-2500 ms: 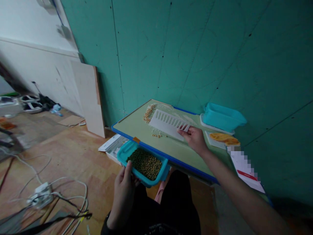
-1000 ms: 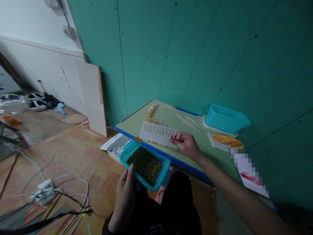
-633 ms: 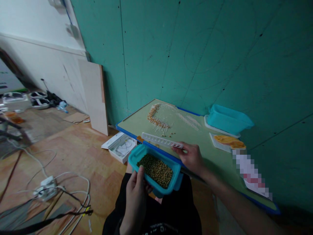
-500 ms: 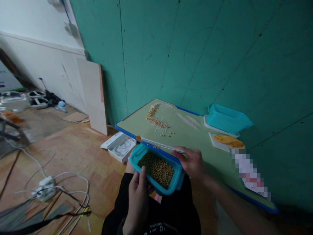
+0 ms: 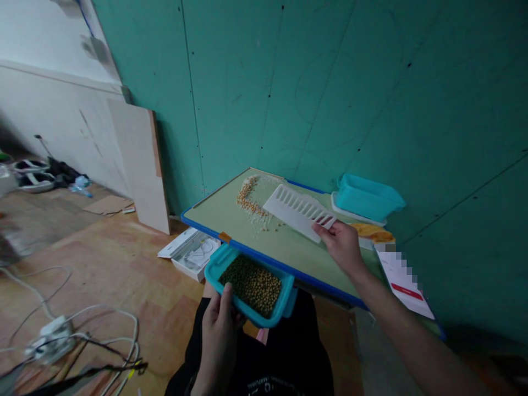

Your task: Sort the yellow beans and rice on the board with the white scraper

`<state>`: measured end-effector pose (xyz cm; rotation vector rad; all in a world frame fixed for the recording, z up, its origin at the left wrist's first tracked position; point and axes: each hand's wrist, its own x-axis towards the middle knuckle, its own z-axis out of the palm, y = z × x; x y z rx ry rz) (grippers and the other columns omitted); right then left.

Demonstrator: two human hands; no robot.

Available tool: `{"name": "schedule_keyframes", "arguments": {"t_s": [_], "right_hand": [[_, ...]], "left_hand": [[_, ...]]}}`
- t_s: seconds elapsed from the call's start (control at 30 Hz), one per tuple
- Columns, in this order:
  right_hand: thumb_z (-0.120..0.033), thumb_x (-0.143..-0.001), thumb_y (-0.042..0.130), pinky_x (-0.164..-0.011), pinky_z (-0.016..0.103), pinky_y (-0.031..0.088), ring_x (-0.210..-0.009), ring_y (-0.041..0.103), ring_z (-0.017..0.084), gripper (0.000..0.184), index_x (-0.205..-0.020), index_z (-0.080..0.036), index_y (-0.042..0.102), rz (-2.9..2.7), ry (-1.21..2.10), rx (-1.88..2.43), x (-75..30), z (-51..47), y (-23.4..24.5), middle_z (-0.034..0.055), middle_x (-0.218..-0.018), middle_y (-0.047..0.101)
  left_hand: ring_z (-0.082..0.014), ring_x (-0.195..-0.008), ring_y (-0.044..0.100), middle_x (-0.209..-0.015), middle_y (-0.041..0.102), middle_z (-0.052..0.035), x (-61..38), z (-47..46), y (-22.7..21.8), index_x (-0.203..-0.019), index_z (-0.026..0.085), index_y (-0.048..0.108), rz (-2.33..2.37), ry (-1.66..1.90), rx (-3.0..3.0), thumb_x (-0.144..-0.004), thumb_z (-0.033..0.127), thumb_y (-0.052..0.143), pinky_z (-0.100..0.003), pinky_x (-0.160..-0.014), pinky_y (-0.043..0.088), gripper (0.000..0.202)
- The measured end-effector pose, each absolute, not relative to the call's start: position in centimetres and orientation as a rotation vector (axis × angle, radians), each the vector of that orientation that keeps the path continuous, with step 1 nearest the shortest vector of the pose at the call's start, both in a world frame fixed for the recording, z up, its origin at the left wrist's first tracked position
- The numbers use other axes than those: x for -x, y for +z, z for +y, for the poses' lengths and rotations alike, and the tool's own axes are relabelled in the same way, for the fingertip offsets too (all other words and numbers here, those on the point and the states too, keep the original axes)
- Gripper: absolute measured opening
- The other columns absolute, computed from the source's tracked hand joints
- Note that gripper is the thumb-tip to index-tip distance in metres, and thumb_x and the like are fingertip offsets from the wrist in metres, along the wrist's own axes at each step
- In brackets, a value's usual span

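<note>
My left hand [image 5: 220, 324] grips the near side of a turquoise plastic container [image 5: 284, 311], thumb over its rim. Inside lie dark green beans [image 5: 240, 273] on the left and tan soybeans [image 5: 264, 290] on the right. The container is just below the table's front edge, above my lap. My right hand [image 5: 341, 245] pinches one end of a flat white slotted plastic strip [image 5: 295, 214], tilted above the table. Past its far end, a curved pile of soybeans [image 5: 246, 197] lies among white grains [image 5: 260, 221] on the tabletop.
On the green table [image 5: 218, 212] with blue edging, a second turquoise container [image 5: 367, 195] stands on a white lid at the back right. A yellow-orange item [image 5: 373, 232] and a white paper [image 5: 398, 278] lie nearer. An open white box [image 5: 192, 256] and cables [image 5: 132, 330] are on the floor.
My right hand has lifted the slotted strip from the container's edge and moved it up and right over the table, turning its face into view. My left hand still holds the container.
</note>
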<state>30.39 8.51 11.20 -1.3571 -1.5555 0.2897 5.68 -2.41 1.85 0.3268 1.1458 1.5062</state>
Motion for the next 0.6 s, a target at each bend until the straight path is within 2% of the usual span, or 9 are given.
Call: {"name": "schedule_keyframes", "arguments": {"t_s": [0.13, 0.3, 0.47, 0.6], "right_hand": [[-0.049, -0.077, 0.068, -0.056, 0.031, 0.052, -0.063, 0.072, 0.026, 0.035, -0.08, -0.015, 0.077, -1.498, 0.201, 1.518, -33.2, 9.3, 10.7, 0.0097, -0.074, 0.078], [-0.05, -0.075, 0.069, -0.062, 0.034, 0.055, -0.07, 0.074, 0.027, 0.037, -0.085, -0.015, 0.078, -1.502, 0.317, 1.488, -33.6, 8.5, 9.7, 0.0111, -0.081, 0.079], [-0.051, -0.072, 0.071, -0.059, 0.034, 0.054, -0.067, 0.073, 0.027, 0.037, -0.079, -0.015, 0.077, -1.515, 0.402, 1.473, -33.4, 8.3, 9.7, 0.0092, -0.077, 0.079], [-0.051, -0.072, 0.071, -0.056, 0.033, 0.053, -0.065, 0.072, 0.026, 0.036, -0.076, -0.016, 0.077, -1.537, 0.439, 1.466, -33.3, 7.6, 10.0, 0.0076, -0.074, 0.078]], "left_hand": [[-0.009, -0.049, 0.045, -0.057, 0.05, 0.0071, -5.2, -2.3, 1.3, -0.082, 0.019, 0.068, 1.171, 1.508, -0.341, -0.065, 0.054, 0.085, -0.019, -0.046, 0.042, 0.042], [-0.0094, -0.052, 0.049, -0.063, 0.057, 0.0055, -4.8, -2.3, 0.9, -0.088, 0.021, 0.067, 1.157, 1.507, -0.372, -0.069, 0.056, 0.082, -0.019, -0.047, 0.043, 0.042], [-0.0086, -0.047, 0.042, -0.056, 0.047, 0.0079, -4.5, -2.2, 0.5, -0.086, 0.021, 0.068, 1.193, 1.516, -0.418, -0.069, 0.055, 0.082, -0.018, -0.043, 0.037, 0.041], [-0.0097, -0.048, 0.044, -0.057, 0.05, 0.0062, -4.4, -2.1, 0.6, -0.081, 0.02, 0.068, 1.196, 1.529, -0.428, -0.064, 0.055, 0.086, -0.02, -0.042, 0.037, 0.043]]}}
